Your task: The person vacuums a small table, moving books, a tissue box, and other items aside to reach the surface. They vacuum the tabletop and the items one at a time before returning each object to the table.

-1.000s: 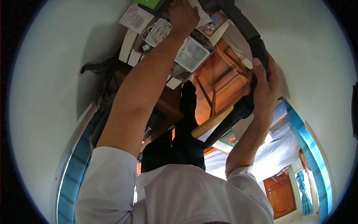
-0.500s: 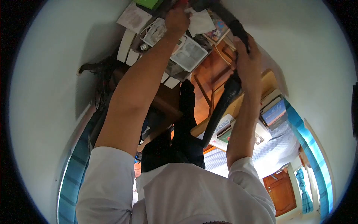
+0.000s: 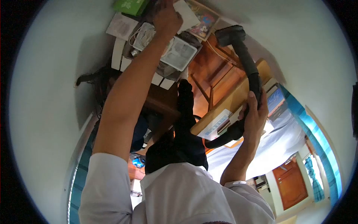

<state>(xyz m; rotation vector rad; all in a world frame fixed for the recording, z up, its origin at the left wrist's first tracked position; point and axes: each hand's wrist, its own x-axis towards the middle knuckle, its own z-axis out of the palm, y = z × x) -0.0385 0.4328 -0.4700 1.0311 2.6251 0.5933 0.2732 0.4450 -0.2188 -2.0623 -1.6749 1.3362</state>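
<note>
The right hand (image 3: pixel 255 117) has drawn the vacuum tube (image 3: pixel 246 59) closer.

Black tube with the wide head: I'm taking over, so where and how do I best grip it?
Best wrap the straight stretch of the black tube, between its wide head and the right hand, from the left: it is slender and bare there, and the wall looks closer on its right.

Two hands, the left hand (image 3: pixel 167 20) at 12 o'clock and the right hand (image 3: pixel 256 116) at 3; one black tube (image 3: pixel 245 58) at 1; one green box (image 3: pixel 130 6) at 11; one wooden door (image 3: pixel 290 184) at 4; three teal curtains (image 3: pixel 313 128), at 8, 3 and 4.
</note>
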